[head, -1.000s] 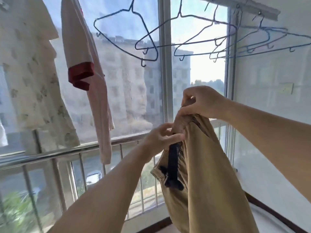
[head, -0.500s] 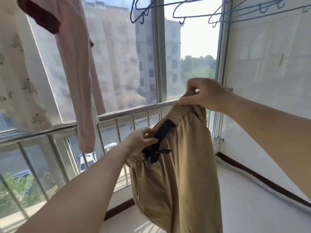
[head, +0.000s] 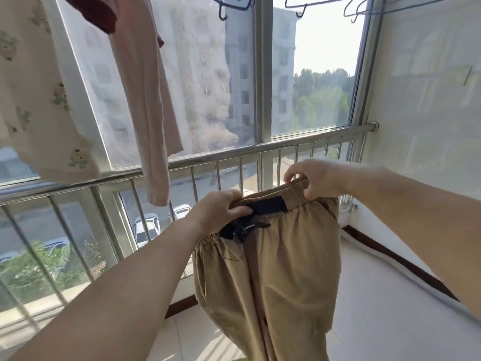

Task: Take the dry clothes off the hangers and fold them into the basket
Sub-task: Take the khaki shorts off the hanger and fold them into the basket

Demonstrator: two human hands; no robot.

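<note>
Fingers of your left hand (head: 221, 211) and right hand (head: 316, 179) pinch the waistband of the tan trousers (head: 270, 269), now lowered from the hangers (head: 322, 3) and spread level, ready for folding; basket unseen.

Tan trousers (head: 273, 269) (black waistband patch and drawstring) hang upright, held at the elastic waistband, legs down.

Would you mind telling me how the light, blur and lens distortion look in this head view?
Head view: strong daylight through the window blows out the sky; sun streaks fall on the floor; the building outside looks hazy; the railing bows from the wide angle; the tan trousers and both hands stay fairly sharp.
</note>
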